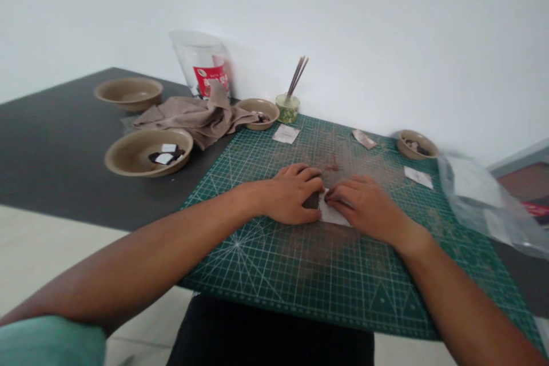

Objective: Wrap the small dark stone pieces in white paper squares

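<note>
On the green cutting mat (283,269) lies a pale, brown-dusted sheet (334,216), partly covered by both hands. My left hand (294,194) holds it at its left edge, fingers above and thumb below, with a dark patch I cannot make out between them. My right hand (364,206) is closed in a pinch over the same sheet. A small dark piece (326,197) shows at its fingertips, mostly hidden. Brown dust surrounds the hands. Similar pale pieces lie farther back: one sheet (286,134) at left, a curled one (364,138) and another (418,176) at right.
Left stand a bowl with dark and white pieces (124,154), another bowl (128,91), a crumpled brown cloth (184,114) and a clear jar (193,54). Behind are a small bowl (257,106) and a green-patterned holder with sticks (287,108). Rightward sit a bowl (416,143) and plastic bag (476,194).
</note>
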{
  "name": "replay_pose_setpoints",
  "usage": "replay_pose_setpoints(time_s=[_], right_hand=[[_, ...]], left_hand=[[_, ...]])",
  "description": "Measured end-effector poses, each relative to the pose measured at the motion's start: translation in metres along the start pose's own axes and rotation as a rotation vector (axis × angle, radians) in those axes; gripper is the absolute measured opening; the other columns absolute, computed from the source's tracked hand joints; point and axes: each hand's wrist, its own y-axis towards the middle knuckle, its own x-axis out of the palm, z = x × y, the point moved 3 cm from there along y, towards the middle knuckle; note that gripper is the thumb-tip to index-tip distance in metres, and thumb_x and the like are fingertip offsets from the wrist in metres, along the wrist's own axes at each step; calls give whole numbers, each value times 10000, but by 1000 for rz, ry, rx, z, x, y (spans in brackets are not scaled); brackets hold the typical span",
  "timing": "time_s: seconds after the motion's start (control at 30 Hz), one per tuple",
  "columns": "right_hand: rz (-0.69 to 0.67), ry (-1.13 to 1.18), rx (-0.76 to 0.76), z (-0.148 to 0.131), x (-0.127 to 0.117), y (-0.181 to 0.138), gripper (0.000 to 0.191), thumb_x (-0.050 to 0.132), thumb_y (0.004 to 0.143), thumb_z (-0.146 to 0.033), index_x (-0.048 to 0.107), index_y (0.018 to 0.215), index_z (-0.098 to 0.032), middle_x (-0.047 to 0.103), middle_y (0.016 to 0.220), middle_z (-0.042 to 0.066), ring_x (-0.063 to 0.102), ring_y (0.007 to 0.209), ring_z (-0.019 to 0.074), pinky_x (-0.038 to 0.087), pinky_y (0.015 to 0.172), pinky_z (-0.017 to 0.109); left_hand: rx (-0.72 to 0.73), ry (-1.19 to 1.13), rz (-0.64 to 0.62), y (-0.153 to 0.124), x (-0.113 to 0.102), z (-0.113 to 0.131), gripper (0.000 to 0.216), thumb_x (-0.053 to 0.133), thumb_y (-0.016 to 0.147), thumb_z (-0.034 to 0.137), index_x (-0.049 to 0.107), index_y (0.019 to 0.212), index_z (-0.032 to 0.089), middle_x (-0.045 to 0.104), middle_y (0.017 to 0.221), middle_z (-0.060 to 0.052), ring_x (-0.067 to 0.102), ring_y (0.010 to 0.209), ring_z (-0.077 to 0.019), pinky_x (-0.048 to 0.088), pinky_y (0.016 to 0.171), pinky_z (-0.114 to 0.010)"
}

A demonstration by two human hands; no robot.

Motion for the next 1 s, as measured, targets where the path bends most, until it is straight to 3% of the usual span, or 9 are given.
replay_pose_setpoints(time_s=[0.07,0.2,0.47,0.67,0.83,1.0], right_hand=[[-14,-28,40,7,-3,1,179,556,965,-297,694,905,-200,713,911,66,614,941,247,387,885,421],[-153,135,-67,5,-7,-8,155,568,960,-271,690,887,-209,705,895,29,622,845,186,432,819,356],[-4,175,-77,-9,2,2,138,572,960,-239,690,906,-193,689,987,52,616,971,200,446,916,356],[-36,151,-60,-6,2,3,133,527,970,-212,641,909,-184,661,928,55,607,896,195,462,836,329],[-64,132,107,8,-4,-6,94,548,947,-230,622,904,-192,643,882,42,599,826,191,447,750,318],[-141,226,53,-3,-2,-13,63,556,922,-212,615,914,-191,637,924,40,583,799,164,430,716,292]], left_hand=[[-3,2,-1,0,0,0,535,557,872,545,502,1298,227,338,1540,-121,251,1435,-361,223,1158,-534],[-2,-9,-8,0,0,1,528,554,874,547,508,1295,232,351,1534,-119,267,1425,-368,233,1147,-551],[-1,9,-11,0,-3,2,515,552,881,530,525,1287,215,351,1527,-134,278,1417,-375,240,1146,-548],[-1,15,-12,0,-2,2,507,545,881,532,519,1278,217,355,1524,-130,286,1413,-379,263,1134,-563],[-18,5,-4,0,0,0,536,544,875,552,496,1304,234,342,1538,-117,251,1433,-370,233,1151,-555],[-38,-5,6,0,-1,2,641,548,857,547,419,1378,197,345,1541,-125,258,1428,-351,229,1161,-517]])
